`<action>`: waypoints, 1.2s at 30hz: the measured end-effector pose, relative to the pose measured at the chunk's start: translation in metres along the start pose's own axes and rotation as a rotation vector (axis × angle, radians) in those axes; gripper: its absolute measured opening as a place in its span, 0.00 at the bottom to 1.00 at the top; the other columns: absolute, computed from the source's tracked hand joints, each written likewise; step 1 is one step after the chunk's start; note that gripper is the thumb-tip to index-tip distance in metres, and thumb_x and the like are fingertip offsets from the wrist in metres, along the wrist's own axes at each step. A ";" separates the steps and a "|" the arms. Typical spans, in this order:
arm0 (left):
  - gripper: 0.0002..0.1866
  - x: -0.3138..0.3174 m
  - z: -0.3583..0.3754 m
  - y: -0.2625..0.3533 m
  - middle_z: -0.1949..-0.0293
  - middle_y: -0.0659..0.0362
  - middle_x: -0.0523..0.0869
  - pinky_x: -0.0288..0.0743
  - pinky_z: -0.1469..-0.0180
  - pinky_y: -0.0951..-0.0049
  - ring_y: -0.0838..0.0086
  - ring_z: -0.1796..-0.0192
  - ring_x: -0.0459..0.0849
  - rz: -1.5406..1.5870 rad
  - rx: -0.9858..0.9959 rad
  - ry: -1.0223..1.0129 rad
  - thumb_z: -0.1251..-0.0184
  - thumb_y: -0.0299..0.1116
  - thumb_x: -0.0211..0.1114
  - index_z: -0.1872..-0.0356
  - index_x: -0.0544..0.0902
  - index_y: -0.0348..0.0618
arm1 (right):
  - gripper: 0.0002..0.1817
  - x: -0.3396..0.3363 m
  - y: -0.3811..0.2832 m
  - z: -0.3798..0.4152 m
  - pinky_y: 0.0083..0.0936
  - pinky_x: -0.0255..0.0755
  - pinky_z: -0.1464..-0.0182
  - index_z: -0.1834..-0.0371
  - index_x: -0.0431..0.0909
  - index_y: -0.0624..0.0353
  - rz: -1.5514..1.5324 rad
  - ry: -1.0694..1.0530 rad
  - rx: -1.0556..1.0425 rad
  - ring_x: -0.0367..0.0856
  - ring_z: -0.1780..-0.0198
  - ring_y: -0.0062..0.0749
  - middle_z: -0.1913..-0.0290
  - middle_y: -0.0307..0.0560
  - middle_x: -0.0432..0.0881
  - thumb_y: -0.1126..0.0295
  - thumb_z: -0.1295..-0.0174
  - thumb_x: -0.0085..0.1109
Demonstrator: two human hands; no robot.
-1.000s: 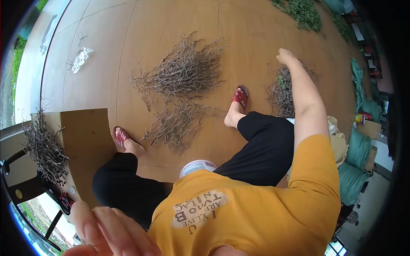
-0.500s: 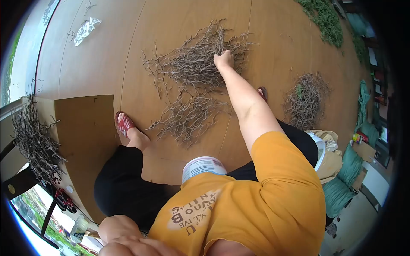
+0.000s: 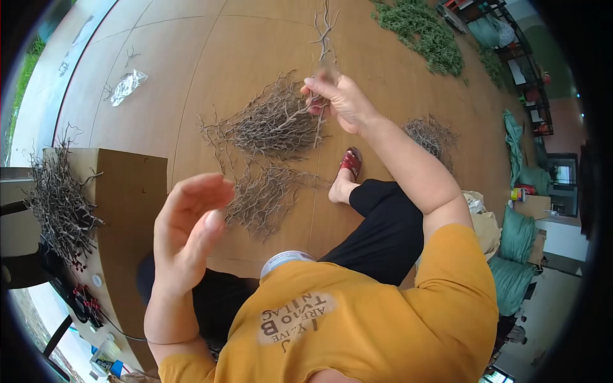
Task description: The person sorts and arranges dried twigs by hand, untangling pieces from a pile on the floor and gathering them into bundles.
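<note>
My right hand (image 3: 335, 99) is closed around a thin, crooked dry twig (image 3: 324, 38). Its branched tip points away from me, and more thin ends hang below the fingers. Just beyond and left of that hand lies a large pile of grey-brown twigs (image 3: 271, 127) on the floor. My left hand (image 3: 195, 233) is raised over my left leg, its fingers curved and the thumb apart, with nothing in it. Right of it, nearer to me than the large pile, lies a smaller spread of twigs (image 3: 268, 198).
A cardboard box (image 3: 131, 198) stands on the left, with a twig bundle (image 3: 60, 198) beside it. Green foliage (image 3: 421, 38) lies at the far right, and another twig heap (image 3: 431, 137) behind my right arm. Crumpled clear plastic (image 3: 128, 87) sits far left. A white bucket (image 3: 287, 257) shows by my lap.
My right hand has lifted off the large pile with a twig in it and come back toward me. My left hand has risen into view.
</note>
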State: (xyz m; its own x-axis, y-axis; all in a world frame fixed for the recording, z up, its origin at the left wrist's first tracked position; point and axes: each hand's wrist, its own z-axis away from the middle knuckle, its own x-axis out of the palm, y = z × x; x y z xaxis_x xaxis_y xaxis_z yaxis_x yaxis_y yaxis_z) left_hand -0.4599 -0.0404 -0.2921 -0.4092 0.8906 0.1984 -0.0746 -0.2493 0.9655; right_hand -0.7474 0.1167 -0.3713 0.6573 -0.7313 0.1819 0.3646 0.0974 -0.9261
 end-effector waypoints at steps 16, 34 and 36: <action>0.14 0.055 -0.014 -0.080 0.81 0.66 0.73 0.61 0.78 0.82 0.87 0.79 0.68 -0.310 -0.370 -0.240 0.34 0.41 0.65 0.68 0.75 0.40 | 0.20 0.050 0.038 0.114 0.19 0.70 0.62 0.55 0.71 0.58 -0.111 0.081 -0.130 0.75 0.64 0.18 0.62 0.38 0.76 0.51 0.33 0.53; 0.18 0.038 -0.025 -0.041 0.88 0.72 0.59 0.40 0.85 0.82 0.88 0.87 0.50 0.085 -0.583 -0.256 0.26 0.45 0.48 0.74 0.71 0.46 | 0.13 0.018 0.051 0.077 0.19 0.67 0.72 0.67 0.66 0.56 -0.866 0.223 0.207 0.57 0.81 0.20 0.83 0.32 0.58 0.61 0.26 0.40; 0.18 0.001 -0.009 -0.013 0.89 0.71 0.59 0.41 0.85 0.81 0.88 0.88 0.50 0.132 -0.417 -0.121 0.25 0.42 0.47 0.76 0.69 0.46 | 0.15 -0.107 0.056 0.029 0.17 0.54 0.82 0.67 0.63 0.56 -1.010 0.655 0.001 0.49 0.85 0.18 0.85 0.31 0.51 0.58 0.26 0.38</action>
State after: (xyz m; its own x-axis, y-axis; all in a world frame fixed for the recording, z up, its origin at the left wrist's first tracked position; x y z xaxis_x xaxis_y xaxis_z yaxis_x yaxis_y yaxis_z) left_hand -0.4677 -0.0396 -0.3060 -0.3327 0.8728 0.3570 -0.3994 -0.4734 0.7851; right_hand -0.7785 0.2199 -0.4330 -0.3851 -0.6816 0.6222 0.5220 -0.7169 -0.4622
